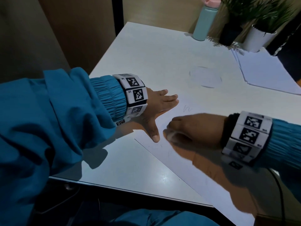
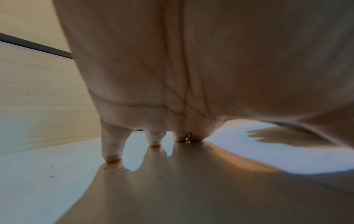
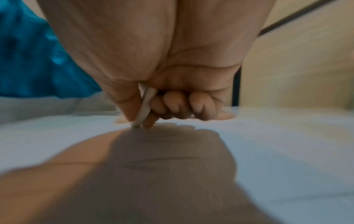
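Observation:
A white sheet of paper with faint pencil marks lies on the white table. My left hand lies flat on the sheet, fingers straight and thumb spread; in the left wrist view its fingertips press on the surface. My right hand is just right of it, fingers curled. It pinches a small white object, perhaps an eraser, between thumb and forefinger, with the tip touching the paper. In the head view the object is a blurred pale patch under the hand.
A stack of white sheets lies at the right. At the back right stand a teal bottle, a black pot and a white plant pot. The table's near edge runs just below my arms.

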Demonstrator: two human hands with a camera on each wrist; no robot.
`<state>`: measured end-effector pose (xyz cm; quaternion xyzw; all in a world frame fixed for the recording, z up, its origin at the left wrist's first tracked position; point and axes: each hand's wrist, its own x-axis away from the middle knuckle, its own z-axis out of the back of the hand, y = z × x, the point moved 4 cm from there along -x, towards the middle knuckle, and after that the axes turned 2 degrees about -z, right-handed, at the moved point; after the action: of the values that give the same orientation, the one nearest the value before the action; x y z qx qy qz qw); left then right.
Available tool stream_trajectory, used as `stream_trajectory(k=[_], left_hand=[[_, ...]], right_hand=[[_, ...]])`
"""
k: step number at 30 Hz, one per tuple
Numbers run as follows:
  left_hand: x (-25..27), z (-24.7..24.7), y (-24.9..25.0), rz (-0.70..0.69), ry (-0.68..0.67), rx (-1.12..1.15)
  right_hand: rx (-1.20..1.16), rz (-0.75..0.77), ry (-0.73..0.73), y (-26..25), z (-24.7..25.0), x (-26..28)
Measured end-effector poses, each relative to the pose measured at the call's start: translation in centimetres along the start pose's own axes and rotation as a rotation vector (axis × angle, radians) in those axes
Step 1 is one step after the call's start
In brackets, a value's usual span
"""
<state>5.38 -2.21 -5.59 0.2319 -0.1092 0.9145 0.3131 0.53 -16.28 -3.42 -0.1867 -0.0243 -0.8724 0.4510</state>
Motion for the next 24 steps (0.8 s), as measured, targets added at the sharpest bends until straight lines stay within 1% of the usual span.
stream_trajectory(k=[1,2,4,5,8,9,11,12,13,14,15,17,18,19,21,23,24], left_hand=[[0.0,0.1,0.1,-0.001,0.005,0.007],[0.1,0.1,0.1,-0.004,0.009,0.007],[0.1,0.3,0.3,-0.008,0.006,-0.007],[0.1,0.2,0.3,-0.007,0.006,-0.004],[0.0,0.1,0.1,-0.003,-0.005,0.003],[-0.1,0.1,0.1,-0.005,-0.005,-0.005],[0.0,0.2,0.1,-0.008,-0.008,-0.011],[0.0,0.2,0.2,-0.010,-0.004,-0.011],[0.1,0.3,0.2,-0.009,0.000,-0.012],[0.2,0.3,0.3,-0.008,0.003,-0.013],[0.2,0.3,0.3,-0.007,0.006,-0.009],[0.2,0.3,0.3,-0.001,-0.005,-0.005],[0.2,0.3,0.4,0.000,-0.015,-0.012],[0.1,0.3,0.3,-0.001,-0.019,-0.017],[0.2,0.4,0.4,-0.002,-0.019,-0.013],[0.2,0.5,0.3,-0.011,-0.012,-0.013],[0.3,0.5,0.4,-0.011,-0.011,-0.011]], right_hand=[[0.004,-0.063,0.009,1.6,0.4,-0.6],[-0.004,-0.160,0.025,3.5,1.2,-1.0],[-0.008,-0.240,0.069,5.5,2.1,-1.1],[-0.007,-0.207,0.093,5.2,1.8,-1.1],[-0.041,0.000,0.103,0.4,-0.2,0.2],[-0.007,0.046,0.106,0.1,-0.6,0.3],[0.028,-0.043,0.081,2.0,0.8,-0.1],[0.018,-0.138,0.082,3.9,1.4,-0.3],[0.013,-0.187,0.100,5.4,1.9,-0.5],[0.016,-0.205,0.100,5.9,1.9,-0.4],[0.012,-0.168,0.106,5.1,1.7,-0.3],[0.025,-0.044,0.112,1.7,0.4,0.2],[0.036,0.000,0.080,0.4,-0.2,0.6],[0.030,0.013,0.061,0.3,-0.4,0.7],[0.005,-0.087,0.042,2.5,0.7,0.1],[-0.024,-0.233,0.050,5.8,2.0,-0.2],[-0.015,-0.251,0.043,6.2,2.1,-0.2]])
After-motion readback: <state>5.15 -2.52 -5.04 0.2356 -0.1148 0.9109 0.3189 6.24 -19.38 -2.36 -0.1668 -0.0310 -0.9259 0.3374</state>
